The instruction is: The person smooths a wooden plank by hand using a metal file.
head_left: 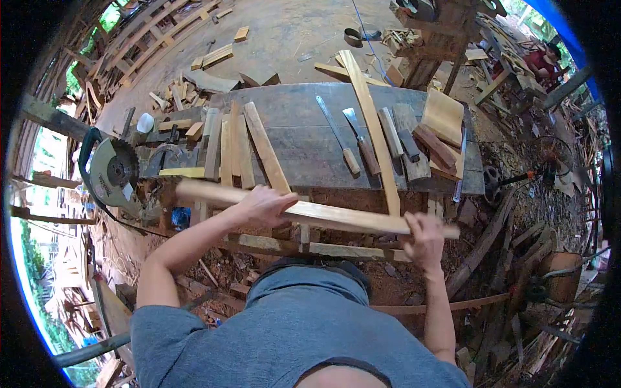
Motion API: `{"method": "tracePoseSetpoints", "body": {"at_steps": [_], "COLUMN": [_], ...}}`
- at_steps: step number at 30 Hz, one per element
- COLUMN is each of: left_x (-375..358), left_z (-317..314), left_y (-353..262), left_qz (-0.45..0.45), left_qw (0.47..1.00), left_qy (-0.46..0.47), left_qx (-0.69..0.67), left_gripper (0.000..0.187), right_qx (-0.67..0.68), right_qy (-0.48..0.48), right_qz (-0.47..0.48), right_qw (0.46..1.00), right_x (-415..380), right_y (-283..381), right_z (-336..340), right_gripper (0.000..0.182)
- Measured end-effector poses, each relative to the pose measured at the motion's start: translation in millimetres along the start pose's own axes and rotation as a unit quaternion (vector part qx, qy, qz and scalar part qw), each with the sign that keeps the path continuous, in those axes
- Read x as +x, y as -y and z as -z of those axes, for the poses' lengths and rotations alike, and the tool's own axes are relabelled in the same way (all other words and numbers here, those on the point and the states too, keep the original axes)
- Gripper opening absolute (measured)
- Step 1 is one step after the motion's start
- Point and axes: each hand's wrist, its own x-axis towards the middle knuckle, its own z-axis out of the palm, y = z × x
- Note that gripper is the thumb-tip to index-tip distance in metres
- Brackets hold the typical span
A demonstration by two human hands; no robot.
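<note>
A long, pale wooden plank (343, 216) spans the space in front of my body, at the near edge of the workbench (291, 136). My left hand (262, 207) is closed round it left of its middle. Close to its right end, my right hand (425, 240) wraps round it, slightly smeared by motion. The plank tilts a little, its left end higher in the view and blurred. Another long plank (372, 123) lies across the bench beyond it. Nearby on the bench rest a chisel with a wooden handle (361, 139) and a long-bladed knife (336, 132).
A circular saw (111, 171) stands at the bench's left end, beside several wooden strips (234, 149). Wood blocks and a curved wooden piece (442, 116) sit at the right. Offcuts (178, 90) litter the ground. A person (542, 61) is at the far right.
</note>
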Motion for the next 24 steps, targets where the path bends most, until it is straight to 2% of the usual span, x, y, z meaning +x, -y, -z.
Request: {"method": "tracePoseSetpoints", "body": {"at_steps": [2,3,4,5,7,8,10,11,12,14,15,16,18,20,23,24], "left_x": [-29,-40,-54,-67,-89,-93,-92,-93,-92,-95,-93,-93,-92,-89,-84,-83], "left_z": [-20,-39,-53,-65,-80,-93,-124,-113,-112,-113,-120,-123,-129,-137,-131,-130], "left_y": [1,3,-5,-13,-27,-30,-34,-45,-49,-54,-54,-55,-59,-61,-72,-73], "left_qz": [0.001,-0.004,-0.039,0.003,0.112,0.124,0.111,0.133,0.145,0.194,0.212,0.215,0.222,0.211,0.240,0.278], "left_qw": [0.990,0.966,0.944,0.908,0.808,0.804,0.711,0.668,0.663,0.539,0.519,0.516,0.486,0.486,0.481,0.488], "left_qy": [0.010,0.022,-0.064,-0.048,0.009,0.005,-0.078,-0.079,-0.093,-0.070,-0.077,-0.081,-0.077,-0.085,-0.096,-0.093], "left_qx": [-0.139,-0.259,-0.322,-0.416,-0.579,-0.582,-0.690,-0.728,-0.729,-0.816,-0.824,-0.825,-0.842,-0.844,-0.838,-0.822], "left_gripper": [0.055,0.059,0.057,0.061,0.062,0.062,0.058,0.056,0.056,0.052,0.053,0.053,0.053,0.051,0.053,0.059], "right_qx": [-0.034,-0.031,-0.007,0.019,0.160,0.226,0.227,0.215,0.226,0.110,0.086,0.089,0.040,0.014,0.112,0.112], "right_qy": [-0.187,-0.182,-0.234,-0.284,-0.175,-0.101,-0.079,-0.088,-0.085,-0.127,-0.100,-0.099,-0.031,-0.026,-0.039,-0.036], "right_qz": [-0.007,-0.004,-0.001,0.001,-0.026,-0.029,0.041,0.054,0.070,0.048,0.005,0.010,0.009,0.031,-0.017,-0.013], "right_qw": [0.982,0.983,0.972,0.958,0.971,0.969,0.970,0.971,0.968,0.985,0.991,0.991,0.999,0.999,0.993,0.993], "right_x": [37,50,62,74,101,115,144,159,175,201,209,215,220,219,215,215], "right_y": [17,17,15,17,31,39,50,57,61,66,68,67,62,54,51,52], "right_z": [14,6,-8,-25,-61,-81,-134,-151,-166,-193,-204,-212,-225,-234,-236,-235], "right_gripper": [0.058,0.058,0.056,0.054,0.047,0.045,0.043,0.043,0.043,0.042,0.044,0.044,0.048,0.049,0.048,0.048]}}
